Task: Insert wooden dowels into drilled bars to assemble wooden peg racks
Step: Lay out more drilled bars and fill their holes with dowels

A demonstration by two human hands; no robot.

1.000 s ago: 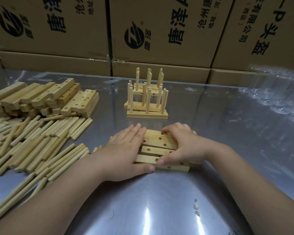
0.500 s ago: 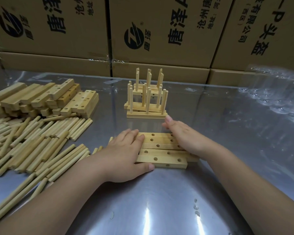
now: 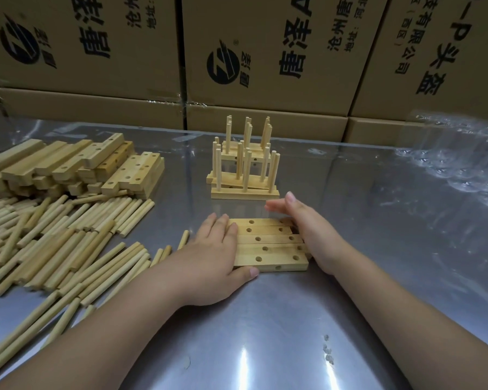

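Observation:
Several drilled wooden bars point(image 3: 269, 246) lie flat side by side in a neat row at the table's middle. My left hand point(image 3: 214, 254) lies flat on their left ends, fingers straight, thumb along the front bar's edge. My right hand point(image 3: 307, 229) presses edge-on against their right ends, fingers straight and pointing away. Loose wooden dowels point(image 3: 54, 243) are spread over the left of the table. Behind the bars stand finished peg racks point(image 3: 244, 170), stacked, with upright dowels.
A pile of undrilled-looking and drilled bars point(image 3: 79, 167) sits at the back left. Cardboard boxes point(image 3: 265, 52) wall off the back edge. Clear plastic packaging point(image 3: 462, 161) lies at the right. The table is shiny metal point(image 3: 265, 333).
My right hand has lifted off the top of the bars and moved to their right ends, straightening its fingers. The bars are now squared into an even row. My left hand stayed put.

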